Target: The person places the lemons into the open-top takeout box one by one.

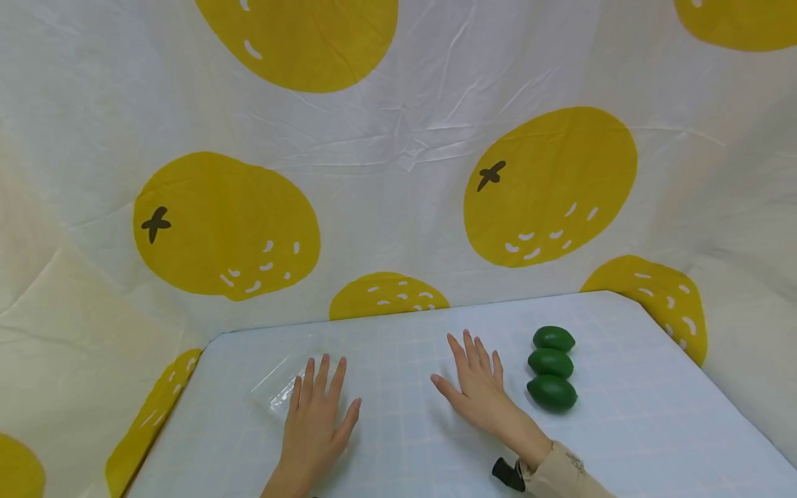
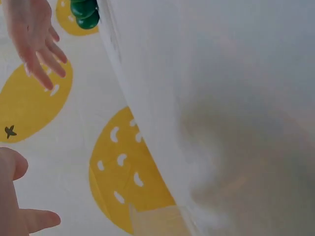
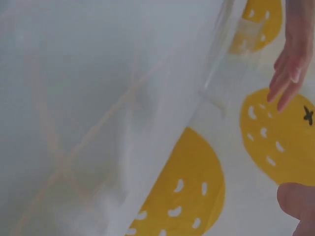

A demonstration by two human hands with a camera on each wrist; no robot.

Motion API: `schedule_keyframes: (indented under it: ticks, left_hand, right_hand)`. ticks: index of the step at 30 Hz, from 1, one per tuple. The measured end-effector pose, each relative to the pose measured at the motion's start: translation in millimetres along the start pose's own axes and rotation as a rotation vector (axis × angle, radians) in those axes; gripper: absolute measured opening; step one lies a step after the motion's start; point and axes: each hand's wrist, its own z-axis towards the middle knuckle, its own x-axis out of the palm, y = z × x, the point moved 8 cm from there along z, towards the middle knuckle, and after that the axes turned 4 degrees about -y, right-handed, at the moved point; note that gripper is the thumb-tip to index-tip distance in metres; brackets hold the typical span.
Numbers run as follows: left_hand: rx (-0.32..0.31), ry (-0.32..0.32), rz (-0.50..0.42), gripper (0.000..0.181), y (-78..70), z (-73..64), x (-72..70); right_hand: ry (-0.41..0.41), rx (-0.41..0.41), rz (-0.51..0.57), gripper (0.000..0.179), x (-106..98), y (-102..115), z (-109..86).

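Note:
My left hand (image 1: 314, 422) is held palm down with its fingers straight and spread, overlapping the near side of a clear plastic bag (image 1: 274, 391) in the head view. My right hand (image 1: 479, 394) has its fingers extended and thumb apart, and holds nothing. Just to its right, three dark green lemon-shaped fruits (image 1: 551, 393) lie in a row running away from me. In the left wrist view the fruits (image 2: 87, 14) show at the top, near the right hand (image 2: 37, 39). The right wrist view has the left hand (image 3: 294, 59) at its upper right.
A white cloth with a faint grid covers the table (image 1: 398, 415). Behind and beside it hangs a pale curtain (image 1: 386, 207) printed with big yellow fruits. A black strap end (image 1: 508, 474) sticks out by the beige right sleeve (image 1: 563, 474).

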Motion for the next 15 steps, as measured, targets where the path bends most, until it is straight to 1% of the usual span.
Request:
schedule_keyframes:
  ticks: [3,6,9,13,15]
  left_hand:
    - [-0.024,-0.019,-0.036,0.064,10.0,1.3,-6.7]
    - [-0.054,-0.056,-0.073,0.061,22.7,3.5,-15.4]
    - [-0.094,-0.091,-0.108,0.058,37.3,6.0,-25.1]
    - [-0.13,-0.145,-0.146,0.053,57.3,8.0,-39.6]
    - [-0.158,-0.153,-0.171,0.05,68.1,8.7,-46.3]
  right_hand:
    - [0.006,0.01,0.073,0.08,1,10,5.3]
    - [0.022,0.022,0.143,0.08,3,19,11.8]
    - [0.03,0.02,0.201,0.08,5,28,18.5]
    - [0.028,0.008,0.278,0.078,9,37,27.3]
    - [0.028,0.004,0.318,0.077,12,41,31.6]
